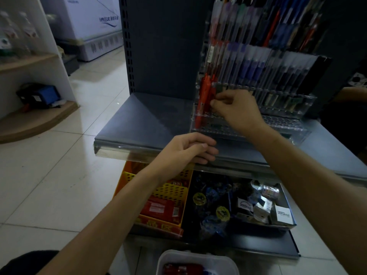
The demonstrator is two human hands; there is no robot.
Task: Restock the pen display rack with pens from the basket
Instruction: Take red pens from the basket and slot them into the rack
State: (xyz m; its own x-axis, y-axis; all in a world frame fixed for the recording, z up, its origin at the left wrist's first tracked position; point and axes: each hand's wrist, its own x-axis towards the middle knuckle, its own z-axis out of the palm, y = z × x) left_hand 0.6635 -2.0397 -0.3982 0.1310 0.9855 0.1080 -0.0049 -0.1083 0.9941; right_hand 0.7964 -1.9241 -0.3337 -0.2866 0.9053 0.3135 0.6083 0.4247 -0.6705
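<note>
A clear acrylic pen display rack (278, 124) stands on a dark grey shelf (143, 124), its upper tiers full of pens. Several red pens (205, 96) stand in the lowest tier at its left end. My right hand (236, 110) reaches to that tier and pinches a red pen beside the others. My left hand (190, 149) hovers at the shelf's front edge, fingers loosely curled, holding nothing. A white basket (196, 261) with red pens in it sits at the bottom edge of the view, partly cut off.
Below the shelf, a yellow perforated tray (174, 191) holds red boxes, and a dark bin (238, 205) holds wrapped items and small cartons. White tiled floor spreads to the left, with wooden corner shelves (29, 120) and a chest freezer (93, 26) beyond.
</note>
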